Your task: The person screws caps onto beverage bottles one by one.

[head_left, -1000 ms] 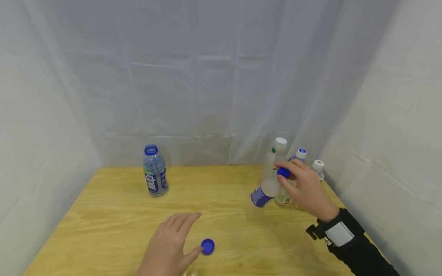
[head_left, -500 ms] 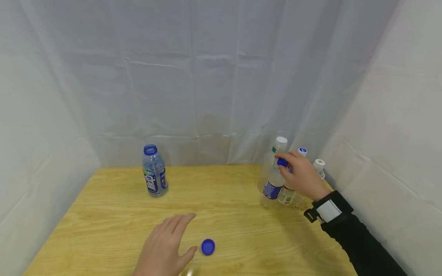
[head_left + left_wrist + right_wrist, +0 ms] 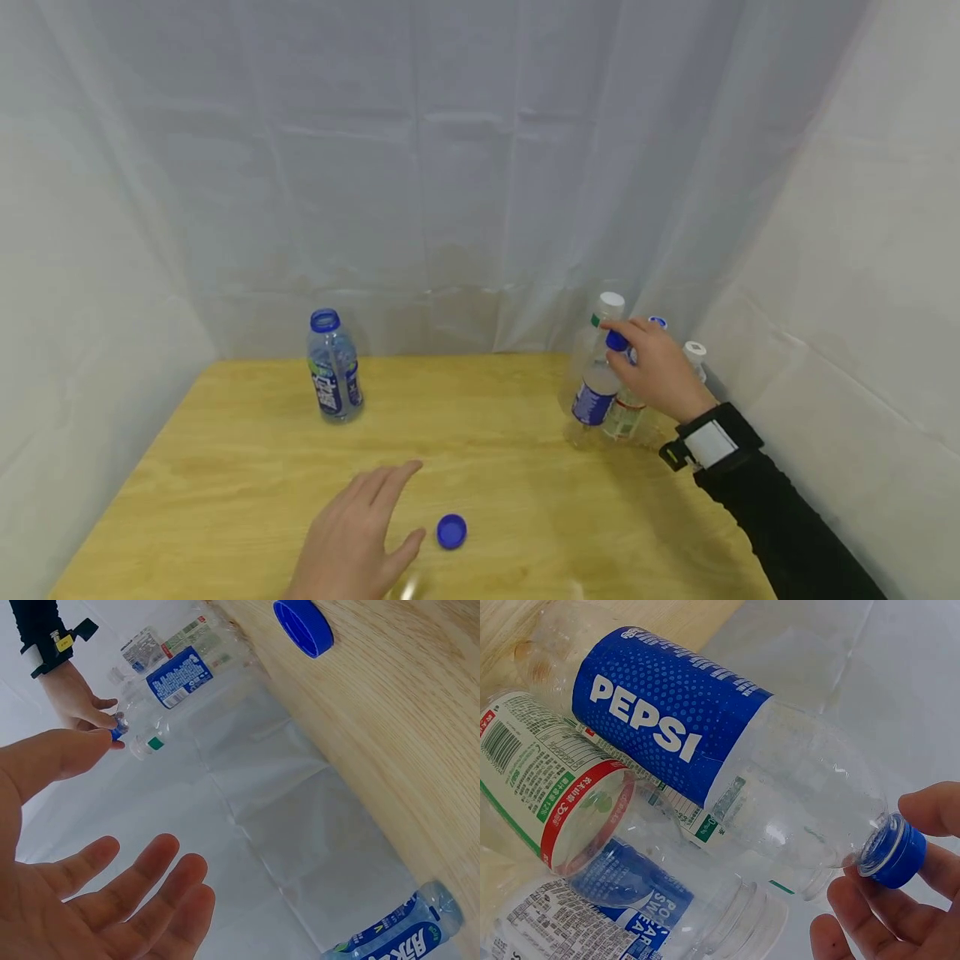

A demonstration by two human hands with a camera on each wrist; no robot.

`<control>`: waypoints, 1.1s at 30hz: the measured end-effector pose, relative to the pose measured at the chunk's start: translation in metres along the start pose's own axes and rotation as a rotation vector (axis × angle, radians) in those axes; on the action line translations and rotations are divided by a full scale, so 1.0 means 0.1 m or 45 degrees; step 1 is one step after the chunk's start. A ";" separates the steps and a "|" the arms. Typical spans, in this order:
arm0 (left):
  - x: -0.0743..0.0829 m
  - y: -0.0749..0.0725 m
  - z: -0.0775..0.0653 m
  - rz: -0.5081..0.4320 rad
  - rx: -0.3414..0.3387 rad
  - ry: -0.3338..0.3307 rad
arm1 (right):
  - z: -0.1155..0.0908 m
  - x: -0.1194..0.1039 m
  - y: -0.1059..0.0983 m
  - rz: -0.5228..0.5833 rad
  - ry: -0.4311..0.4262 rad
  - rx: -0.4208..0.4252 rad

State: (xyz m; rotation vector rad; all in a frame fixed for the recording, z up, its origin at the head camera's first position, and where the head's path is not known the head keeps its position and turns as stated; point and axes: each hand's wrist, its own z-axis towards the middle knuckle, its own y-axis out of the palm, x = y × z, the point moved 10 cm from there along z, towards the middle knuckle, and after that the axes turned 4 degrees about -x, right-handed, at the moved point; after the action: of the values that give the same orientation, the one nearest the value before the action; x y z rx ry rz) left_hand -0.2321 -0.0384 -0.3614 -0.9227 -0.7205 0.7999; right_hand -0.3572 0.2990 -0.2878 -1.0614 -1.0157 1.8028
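My right hand [image 3: 660, 371] pinches the blue cap of a clear Pepsi bottle [image 3: 592, 404] between thumb and fingers. That bottle stands at the right of the table, close against other bottles. In the right wrist view its blue label [image 3: 671, 712] shows plainly, with the thumb and fingers around the cap [image 3: 896, 851]. My left hand [image 3: 356, 529] hovers near the table's front with fingers apart and nothing in them. Just right of its thumb lies a loose blue cap [image 3: 452, 532]. A blue-tinted bottle [image 3: 334, 375] with an uncapped mouth stands at the back left.
A tall white-capped bottle [image 3: 611, 304] stands behind the Pepsi bottle. A bottle with a green-and-red label [image 3: 555, 780] and another white-capped one [image 3: 694, 350] stand close by, partly hidden. White sheeting [image 3: 457, 208] rises behind the wooden table [image 3: 262, 483] and at its sides.
My right hand has carried the Pepsi bottle, tilted at first, back and right into the group, where it now stands straighter. The left hand has drawn slightly left, away from the loose cap.
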 end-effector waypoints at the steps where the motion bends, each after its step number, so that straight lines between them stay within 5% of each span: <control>1: 0.00 -0.01 -0.01 -0.002 0.001 -0.004 | -0.01 0.00 0.00 -0.001 0.001 0.000; 19: 0.04 0.06 -0.01 -0.055 -0.043 -0.030 | -0.10 -0.02 -0.06 -0.068 -0.025 0.050; 33: 0.00 0.12 0.00 -0.065 -0.105 -0.073 | -0.32 -0.58 -0.16 -0.159 -0.299 0.232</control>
State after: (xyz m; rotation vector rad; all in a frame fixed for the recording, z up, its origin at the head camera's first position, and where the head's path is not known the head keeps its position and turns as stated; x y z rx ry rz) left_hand -0.2355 -0.0344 -0.3719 -0.9550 -0.8294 0.7583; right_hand -0.3050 0.2602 -0.2681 -0.6728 -1.0079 1.9064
